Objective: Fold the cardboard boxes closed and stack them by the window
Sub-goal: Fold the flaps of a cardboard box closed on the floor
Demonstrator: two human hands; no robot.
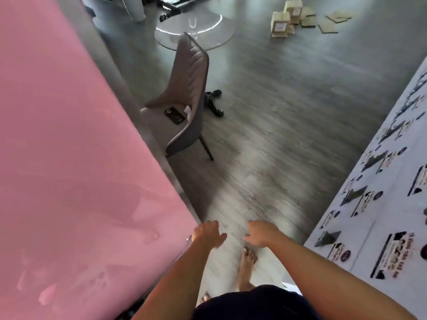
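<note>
Far ahead, cardboard boxes [286, 19], empty hands [208, 234]

Soft daylight glaring off my grey floor [265, 139], motion blur throughout, wide-angle bending at the edges, dim vignetted corners, faint shadows.

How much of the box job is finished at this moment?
Done: two brown cardboard boxes stand folded on the grey floor. In hand: nothing; left hand and right hand are empty. Left: flat cardboard pieces lie unfolded beside them; no stack shows.
</note>
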